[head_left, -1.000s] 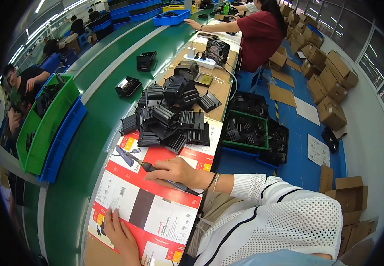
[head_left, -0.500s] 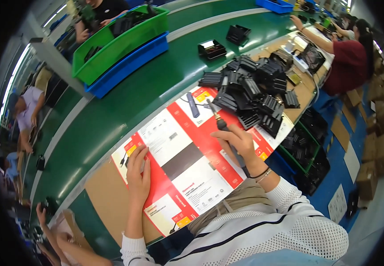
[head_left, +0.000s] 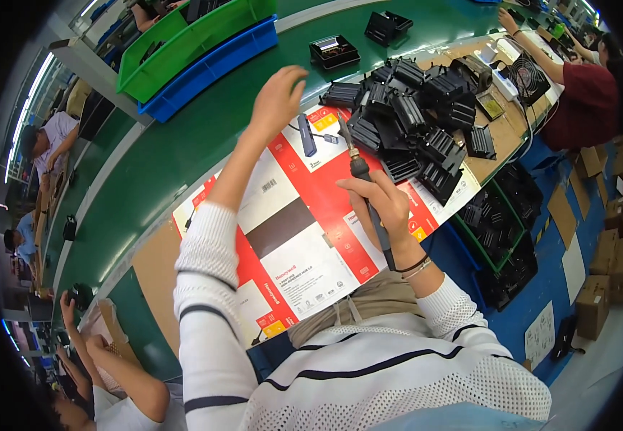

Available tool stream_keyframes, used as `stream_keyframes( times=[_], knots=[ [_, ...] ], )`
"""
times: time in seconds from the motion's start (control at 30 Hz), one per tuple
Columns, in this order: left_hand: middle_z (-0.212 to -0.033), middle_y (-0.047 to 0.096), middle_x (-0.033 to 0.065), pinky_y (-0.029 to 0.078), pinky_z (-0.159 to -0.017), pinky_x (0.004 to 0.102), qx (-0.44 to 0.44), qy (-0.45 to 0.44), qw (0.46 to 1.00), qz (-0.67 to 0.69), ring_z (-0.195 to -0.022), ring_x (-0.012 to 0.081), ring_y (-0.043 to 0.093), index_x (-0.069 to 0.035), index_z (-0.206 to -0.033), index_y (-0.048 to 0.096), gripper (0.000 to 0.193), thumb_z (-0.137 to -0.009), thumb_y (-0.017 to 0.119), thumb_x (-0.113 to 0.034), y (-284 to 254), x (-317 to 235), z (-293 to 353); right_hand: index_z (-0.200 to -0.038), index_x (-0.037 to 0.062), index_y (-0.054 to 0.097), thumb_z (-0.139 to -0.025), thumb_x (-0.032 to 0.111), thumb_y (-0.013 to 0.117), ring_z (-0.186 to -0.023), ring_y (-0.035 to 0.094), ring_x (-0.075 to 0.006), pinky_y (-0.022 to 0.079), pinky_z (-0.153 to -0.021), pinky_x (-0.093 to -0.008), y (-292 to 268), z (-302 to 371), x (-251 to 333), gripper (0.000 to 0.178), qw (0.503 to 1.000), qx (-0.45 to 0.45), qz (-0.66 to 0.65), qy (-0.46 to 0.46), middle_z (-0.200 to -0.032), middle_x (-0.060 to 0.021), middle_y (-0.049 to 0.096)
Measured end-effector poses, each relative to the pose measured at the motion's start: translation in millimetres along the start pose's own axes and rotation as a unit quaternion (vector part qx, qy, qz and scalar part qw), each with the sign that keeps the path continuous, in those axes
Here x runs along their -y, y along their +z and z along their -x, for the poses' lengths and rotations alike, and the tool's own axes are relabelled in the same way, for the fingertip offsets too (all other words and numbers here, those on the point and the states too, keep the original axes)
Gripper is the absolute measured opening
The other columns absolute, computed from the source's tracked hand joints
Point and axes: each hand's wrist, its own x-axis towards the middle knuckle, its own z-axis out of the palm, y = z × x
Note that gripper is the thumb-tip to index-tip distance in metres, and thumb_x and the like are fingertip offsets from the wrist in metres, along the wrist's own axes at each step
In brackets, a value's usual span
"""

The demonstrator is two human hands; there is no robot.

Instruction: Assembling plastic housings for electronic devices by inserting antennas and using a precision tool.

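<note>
My right hand (head_left: 387, 208) grips a soldering iron (head_left: 361, 169) by its dark handle, with the metal tip pointing away from me above the sheet. My left hand (head_left: 278, 102) reaches out over the far edge of the sheet, fingers apart and holding nothing. Just beyond its fingertips, on the green belt, sits an open black plastic housing (head_left: 334, 52) with parts inside. Another black housing (head_left: 388, 29) stands a little farther right. Under my hands lies a red and white printed cardboard sheet (head_left: 304, 197). A pile of black ribbed plastic housings (head_left: 412, 108) covers its far right part.
Green bin (head_left: 139, 79) and blue bin (head_left: 175, 104) are stacked on the green belt (head_left: 175, 161) at far left. A small fan (head_left: 525, 75) and a white power strip (head_left: 504, 85) lie right of the pile. Filled crates (head_left: 495, 223) stand below. Co-workers sit on both sides.
My left hand has lifted off the sheet and moved far forward toward the housing on the belt. My right hand still holds the soldering iron. The view has shifted slightly.
</note>
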Motion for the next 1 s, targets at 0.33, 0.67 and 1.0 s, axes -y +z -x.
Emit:
stream_keyframes(
  times=[0.33,0.67,1.0],
  knots=[
    [-0.121,0.068,0.0213,0.050,-0.099,0.0405,0.169,-0.177,0.969,-0.039,-0.113,0.0356,0.065,-0.002,-0.128,0.065,0.061,-0.085,0.072,-0.045,44.4,-62.8,-39.7,-0.107,0.0060,0.071,-0.079,-0.010,0.071,-0.058,0.057,-0.0178,0.045,-0.049,-0.0283,-7.3,1.5,-2.2,0.033,0.998,-0.030,-0.035,0.036,-0.077,-0.0078,0.057],
    [-0.119,0.070,0.0203,0.051,-0.097,0.0392,0.004,-0.236,0.968,0.084,-0.109,0.0324,0.068,0.002,-0.128,0.064,0.064,-0.082,0.071,-0.042,23.0,-38.2,-21.1,-0.108,0.0029,0.070,-0.088,-0.009,0.066,-0.060,0.060,-0.0167,0.046,-0.052,-0.0268,-6.6,0.7,-0.3,0.024,0.998,-0.010,-0.052,0.029,-0.082,-0.0098,0.060],
    [-0.122,0.069,0.0092,0.047,-0.101,0.0353,0.360,-0.087,0.880,0.297,-0.111,0.0200,0.064,-0.001,-0.121,0.067,0.040,-0.088,0.061,-0.023,-72.2,-46.6,48.6,-0.107,0.0019,0.069,-0.090,-0.009,0.063,-0.062,0.063,-0.0159,0.047,-0.055,-0.0268,-11.2,2.2,-2.1,0.021,0.998,-0.001,-0.046,0.037,-0.082,-0.0096,0.061]
  ],
)
